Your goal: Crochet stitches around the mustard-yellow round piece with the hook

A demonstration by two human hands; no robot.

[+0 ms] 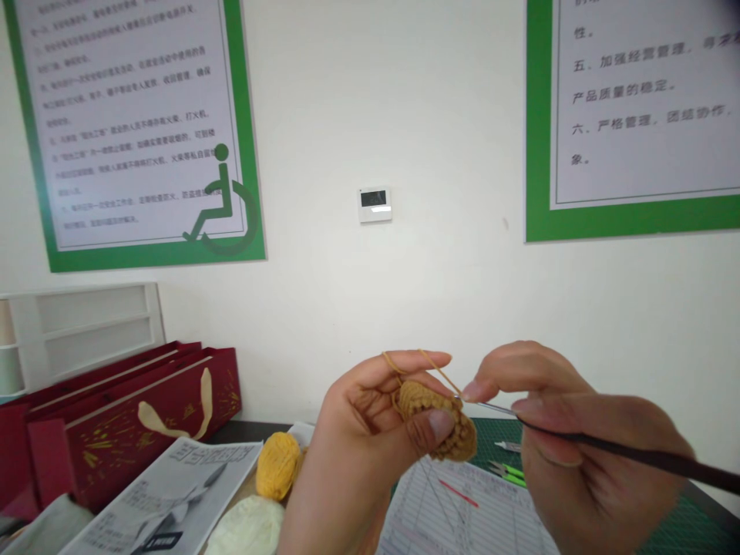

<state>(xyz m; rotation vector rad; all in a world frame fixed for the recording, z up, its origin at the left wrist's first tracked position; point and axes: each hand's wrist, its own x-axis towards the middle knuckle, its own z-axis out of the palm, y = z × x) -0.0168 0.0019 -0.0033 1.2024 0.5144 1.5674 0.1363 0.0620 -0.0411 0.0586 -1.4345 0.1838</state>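
Note:
My left hand pinches a tan crocheted piece between thumb and fingers. A strand of tan yarn loops over the raised left index finger and runs down to the piece. In my right hand is a crochet hook with a thin metal shaft and a dark handle. Its tip meets the upper right edge of the crocheted piece, close to the yarn. The right index finger reaches out along the shaft to near the tip. The hook's very end is too small to make out.
Dark red gift bags stand at the left beside a white rack. A yellow yarn ball, a pale yarn ball and printed sheets lie on the table. Green-handled snips rest on a green cutting mat.

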